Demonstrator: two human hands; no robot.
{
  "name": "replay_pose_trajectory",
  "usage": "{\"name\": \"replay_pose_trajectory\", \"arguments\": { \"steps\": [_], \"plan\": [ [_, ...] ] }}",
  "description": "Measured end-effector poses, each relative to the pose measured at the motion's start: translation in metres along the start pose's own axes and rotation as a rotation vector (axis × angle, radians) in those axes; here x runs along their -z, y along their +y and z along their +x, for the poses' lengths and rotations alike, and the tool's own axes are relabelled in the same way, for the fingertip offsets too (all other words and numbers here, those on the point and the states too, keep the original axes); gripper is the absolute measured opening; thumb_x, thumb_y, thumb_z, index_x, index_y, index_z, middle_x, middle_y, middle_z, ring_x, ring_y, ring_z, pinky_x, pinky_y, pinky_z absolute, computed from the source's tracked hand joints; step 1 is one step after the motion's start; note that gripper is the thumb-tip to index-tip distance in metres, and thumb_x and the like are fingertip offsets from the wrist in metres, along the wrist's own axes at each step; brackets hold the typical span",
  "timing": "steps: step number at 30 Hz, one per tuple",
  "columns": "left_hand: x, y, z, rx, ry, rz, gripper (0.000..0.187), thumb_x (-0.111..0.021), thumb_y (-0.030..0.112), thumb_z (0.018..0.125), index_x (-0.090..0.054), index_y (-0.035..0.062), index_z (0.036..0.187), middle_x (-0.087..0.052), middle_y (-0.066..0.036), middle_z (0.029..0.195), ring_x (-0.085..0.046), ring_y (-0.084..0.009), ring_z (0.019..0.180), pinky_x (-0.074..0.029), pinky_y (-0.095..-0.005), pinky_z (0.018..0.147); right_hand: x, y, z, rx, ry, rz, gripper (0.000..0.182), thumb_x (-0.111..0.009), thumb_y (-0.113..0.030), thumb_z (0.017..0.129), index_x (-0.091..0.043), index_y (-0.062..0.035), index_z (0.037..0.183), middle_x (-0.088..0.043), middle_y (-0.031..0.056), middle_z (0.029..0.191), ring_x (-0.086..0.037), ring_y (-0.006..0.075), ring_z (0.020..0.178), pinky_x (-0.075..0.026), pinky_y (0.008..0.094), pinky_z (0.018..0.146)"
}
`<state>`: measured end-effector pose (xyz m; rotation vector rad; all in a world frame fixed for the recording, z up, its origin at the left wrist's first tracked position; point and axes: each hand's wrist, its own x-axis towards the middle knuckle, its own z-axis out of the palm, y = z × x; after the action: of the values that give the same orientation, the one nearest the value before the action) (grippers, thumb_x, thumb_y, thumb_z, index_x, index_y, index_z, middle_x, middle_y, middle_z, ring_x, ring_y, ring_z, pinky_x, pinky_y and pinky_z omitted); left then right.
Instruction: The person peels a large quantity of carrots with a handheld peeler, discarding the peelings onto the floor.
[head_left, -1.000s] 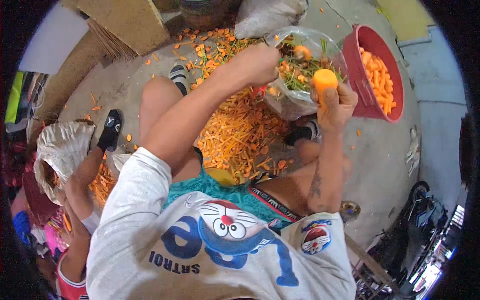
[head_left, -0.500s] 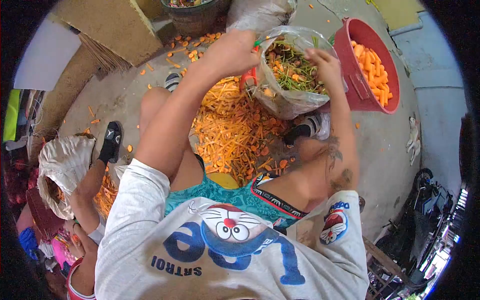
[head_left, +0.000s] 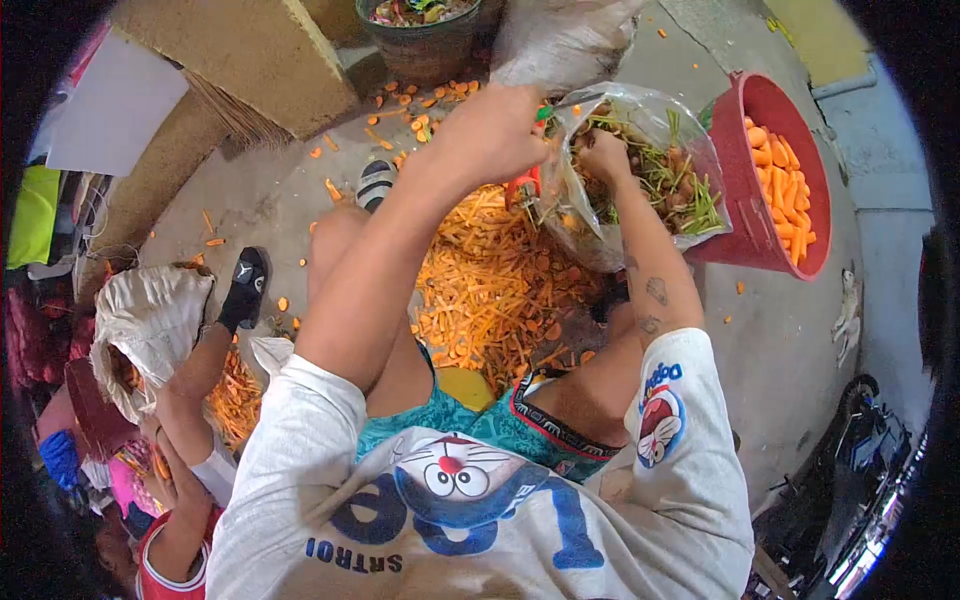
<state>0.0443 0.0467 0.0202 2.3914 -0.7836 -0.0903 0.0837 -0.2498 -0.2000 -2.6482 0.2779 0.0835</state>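
Observation:
A clear plastic bag (head_left: 570, 225) holding green stems and carrot tops (head_left: 675, 190) stands between my knees and a red tub. My left hand (head_left: 505, 135) is closed at the bag's left rim, beside a small green-and-red item (head_left: 524, 188) partly hidden by it. Inside the bag, my right hand (head_left: 606, 158) reaches among the tops at the left side; its fingertips are hidden. Below the bag, a heap of orange carrot peelings and slices (head_left: 485, 290) covers the floor between my legs.
The red tub (head_left: 740, 215) of peeled carrots (head_left: 785, 190) stands at the right. A dark bin (head_left: 420, 48) and pale sack (head_left: 560, 45) are at the top. Another person (head_left: 180, 540) sits at lower left by a white sack (head_left: 150, 320). A motorcycle (head_left: 860, 470) stands lower right.
My right hand has moved from the bag's right side to its left, deeper into the tops. My left hand stays by the rim. The whole view has shifted slightly.

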Motion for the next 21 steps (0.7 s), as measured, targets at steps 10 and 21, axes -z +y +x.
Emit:
{"name": "replay_pose_trajectory", "arguments": {
  "steps": [10, 21],
  "plan": [
    [0.012, -0.008, -0.004, 0.031, 0.011, -0.025, 0.029, -0.066, 0.02, 0.084, -0.066, -0.0054, 0.098, -0.067, -0.033, 0.09, -0.067, -0.0499, 0.09, -0.053, -0.0551, 0.08, 0.014, -0.013, -0.015, -0.026, 0.033, 0.031, 0.035, -0.076, -0.027, 0.08, -0.068, -0.0013, 0.103, -0.073, 0.0248, 0.103, -0.07, 0.0414, 0.098, -0.054, 0.0472, 0.086],
    [0.019, 0.001, -0.008, -0.06, 0.163, -0.305, 0.032, -0.077, 0.024, 0.088, -0.066, 0.0001, 0.106, -0.071, -0.018, 0.088, -0.069, -0.0292, 0.084, -0.053, -0.04, 0.079, 0.198, -0.056, -0.146, -0.075, -0.081, 1.472, 0.034, -0.062, -0.023, 0.101, -0.06, 0.0022, 0.124, -0.063, 0.0073, 0.094, -0.058, 0.0144, 0.078, -0.047, 0.0318, 0.064]
  ]
}}
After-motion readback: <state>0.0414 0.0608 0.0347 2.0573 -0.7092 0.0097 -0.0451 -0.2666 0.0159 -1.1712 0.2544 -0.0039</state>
